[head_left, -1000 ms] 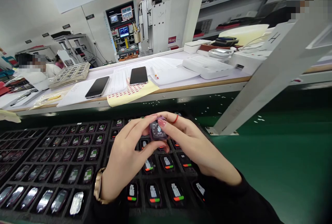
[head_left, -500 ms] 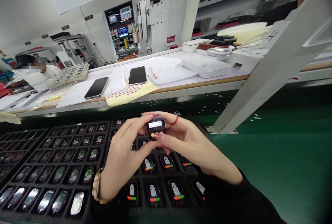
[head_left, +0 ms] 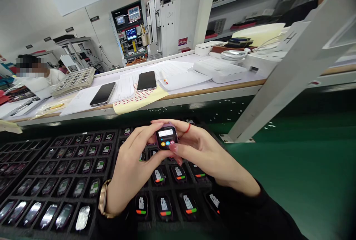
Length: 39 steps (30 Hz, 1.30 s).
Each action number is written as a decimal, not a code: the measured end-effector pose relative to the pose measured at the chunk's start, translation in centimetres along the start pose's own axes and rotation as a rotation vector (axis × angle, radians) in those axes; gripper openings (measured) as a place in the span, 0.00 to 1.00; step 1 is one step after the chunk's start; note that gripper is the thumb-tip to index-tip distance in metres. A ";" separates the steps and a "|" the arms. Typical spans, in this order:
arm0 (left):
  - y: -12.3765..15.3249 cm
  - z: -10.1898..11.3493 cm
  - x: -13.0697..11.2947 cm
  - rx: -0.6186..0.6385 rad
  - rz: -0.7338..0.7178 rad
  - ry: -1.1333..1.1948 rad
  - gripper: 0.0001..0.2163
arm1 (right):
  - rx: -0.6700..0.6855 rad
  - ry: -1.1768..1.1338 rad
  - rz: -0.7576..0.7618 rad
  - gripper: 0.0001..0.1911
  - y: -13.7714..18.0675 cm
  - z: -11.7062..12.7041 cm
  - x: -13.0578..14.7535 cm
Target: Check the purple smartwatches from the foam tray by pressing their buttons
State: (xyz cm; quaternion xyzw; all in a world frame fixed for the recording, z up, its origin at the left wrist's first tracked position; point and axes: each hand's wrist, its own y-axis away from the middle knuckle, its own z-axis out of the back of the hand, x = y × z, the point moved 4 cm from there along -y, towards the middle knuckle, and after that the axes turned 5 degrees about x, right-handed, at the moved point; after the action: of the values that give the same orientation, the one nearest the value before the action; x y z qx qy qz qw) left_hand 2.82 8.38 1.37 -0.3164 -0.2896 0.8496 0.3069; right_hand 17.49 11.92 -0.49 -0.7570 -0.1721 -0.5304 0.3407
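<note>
As left fingers grasp the watch by its edges, seemingly to leave its screen readable, right fingers grasp it too, thumb at lower corner.

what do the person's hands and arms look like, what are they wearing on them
Both arms are in black sleeves, and both hands are ungloved. The left hand has a gold-toned band at its wrist, a watch or bracelet. The right hand has a thin red band around a finger and reddish-pink nails.
</note>
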 end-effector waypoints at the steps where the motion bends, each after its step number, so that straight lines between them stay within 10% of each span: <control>1: 0.0 0.0 0.0 -0.003 -0.005 0.001 0.21 | -0.003 0.003 0.009 0.20 0.0 -0.1 0.0; 28: 0.0 0.1 0.0 -0.015 0.000 0.005 0.21 | 0.008 0.018 0.017 0.18 -0.1 -0.1 -0.1; 39: 0.2 0.6 -0.4 -0.040 0.016 0.021 0.23 | 0.236 -0.322 -0.045 0.22 0.0 0.5 -0.7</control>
State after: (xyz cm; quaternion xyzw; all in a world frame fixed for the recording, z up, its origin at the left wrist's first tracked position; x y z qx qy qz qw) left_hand 2.53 7.84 1.79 -0.3334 -0.3008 0.8428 0.2968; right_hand 17.58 12.36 -1.21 -0.7827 -0.3023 -0.3863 0.3832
